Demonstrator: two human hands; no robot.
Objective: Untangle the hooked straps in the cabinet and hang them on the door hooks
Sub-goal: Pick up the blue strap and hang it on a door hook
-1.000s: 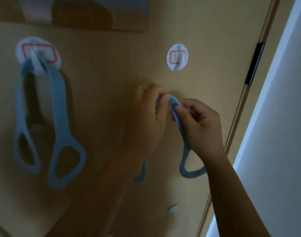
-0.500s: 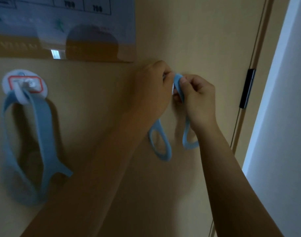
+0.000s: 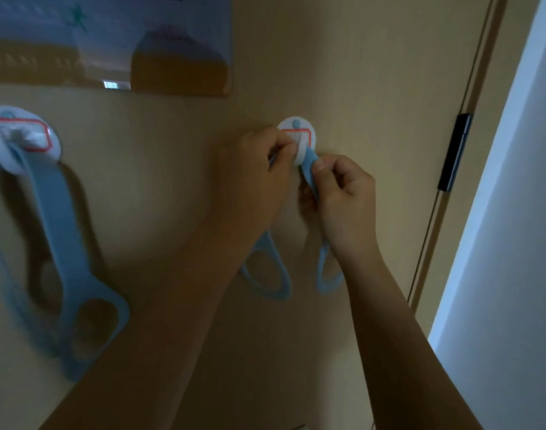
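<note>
A round white door hook (image 3: 299,131) with a red-framed label is stuck on the tan door. Both my hands hold a light-blue strap (image 3: 309,164) at its lower edge. My left hand (image 3: 259,169) pinches the strap's left side against the hook. My right hand (image 3: 343,193) pinches the right side between thumb and forefinger. The strap's two looped ends (image 3: 273,274) hang below my wrists. Whether the strap sits on the hook is hidden by my fingers. Another blue strap (image 3: 58,231) hangs from the left door hook (image 3: 23,138).
A glossy poster (image 3: 110,41) is fixed to the door above the hooks. A black hinge (image 3: 454,152) sits on the door's right edge, beside a pale wall (image 3: 513,243).
Both hands have carried the strap up the door from below the right hook to the hook itself. The camera view has shifted, so the hook shows again above my fingers.
</note>
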